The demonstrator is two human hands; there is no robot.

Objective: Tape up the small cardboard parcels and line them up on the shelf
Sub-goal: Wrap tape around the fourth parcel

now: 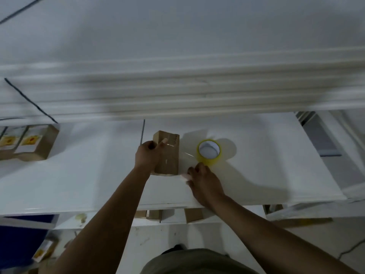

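A small brown cardboard parcel point(168, 157) stands on the white shelf point(79, 175) in the middle of the view. My left hand point(147, 155) grips its left side, thumb pressing a clear tape strip on its top. A roll of yellowish clear tape point(209, 152) lies flat just right of the parcel, with a strip running from it towards the parcel. My right hand point(201, 179) is low beside the parcel's near right corner, fingers curled and pinching the strip's end, though blur makes this uncertain.
Two labelled parcels point(29, 143) stand side by side at the shelf's far left. More brown boxes point(193, 214) sit on a lower shelf under the front edge. A white upper shelf edge point(177, 91) overhangs the back. A labelled box point(42, 252) lies at the lower left.
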